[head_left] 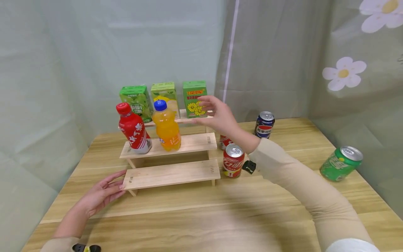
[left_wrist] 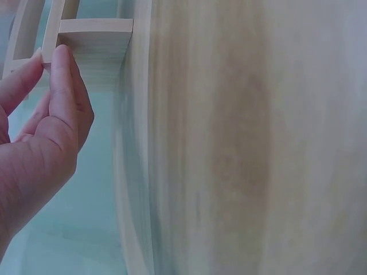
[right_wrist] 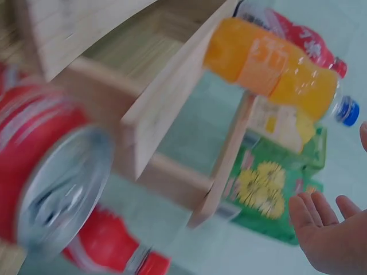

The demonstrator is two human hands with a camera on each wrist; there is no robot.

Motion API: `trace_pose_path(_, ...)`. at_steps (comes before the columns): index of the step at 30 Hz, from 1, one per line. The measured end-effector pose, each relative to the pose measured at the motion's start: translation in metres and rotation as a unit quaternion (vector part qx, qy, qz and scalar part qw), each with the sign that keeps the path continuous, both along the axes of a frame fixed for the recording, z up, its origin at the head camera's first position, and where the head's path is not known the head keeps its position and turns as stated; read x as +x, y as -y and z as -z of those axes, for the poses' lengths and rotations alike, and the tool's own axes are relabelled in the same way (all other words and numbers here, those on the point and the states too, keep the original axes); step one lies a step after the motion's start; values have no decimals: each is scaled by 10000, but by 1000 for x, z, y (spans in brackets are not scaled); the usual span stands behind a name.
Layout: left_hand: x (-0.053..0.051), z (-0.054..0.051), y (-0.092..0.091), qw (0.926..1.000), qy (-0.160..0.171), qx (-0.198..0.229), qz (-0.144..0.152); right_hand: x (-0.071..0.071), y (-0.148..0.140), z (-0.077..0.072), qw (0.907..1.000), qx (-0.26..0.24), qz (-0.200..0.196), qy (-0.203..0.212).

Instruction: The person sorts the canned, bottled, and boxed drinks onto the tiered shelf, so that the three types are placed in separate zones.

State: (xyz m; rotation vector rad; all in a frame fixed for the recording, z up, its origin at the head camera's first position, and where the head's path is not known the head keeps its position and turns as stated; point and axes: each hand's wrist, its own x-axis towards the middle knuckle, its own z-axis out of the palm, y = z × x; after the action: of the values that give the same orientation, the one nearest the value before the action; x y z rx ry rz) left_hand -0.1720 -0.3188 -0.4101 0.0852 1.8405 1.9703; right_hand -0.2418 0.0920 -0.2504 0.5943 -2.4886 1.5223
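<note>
Flower carton [head_left: 193,98] stands upright at the right end of the top step of a wooden shelf [head_left: 173,175], in line with a yellow-green carton [head_left: 165,94] and a green carton [head_left: 135,101]. The right hand [head_left: 218,115] is beside its front right edge, thumb and fingers parted and nothing between them; whether the fingertips touch it, I cannot tell. Down at the lowest step, the left hand [head_left: 102,192] pinches the left end of the board. On the middle step are a red bottle [head_left: 133,129] and an orange drink bottle [head_left: 167,127]. Just right of the shelf stands a red can [head_left: 233,161].
</note>
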Motion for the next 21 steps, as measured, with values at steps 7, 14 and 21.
trace_pose_path(7,0,-1,-1,10000,76,-51,-31,-5,-33,10,9981,355,472,196)
trace_pose_path(14,-1,-1,-1,10000,46,19,-19,-13,-65,29,9945,326,905,412)
trace_pose_path(21,0,1,-1,10000,-30,86,38,-24,-87,55,9938,140,1024,414)
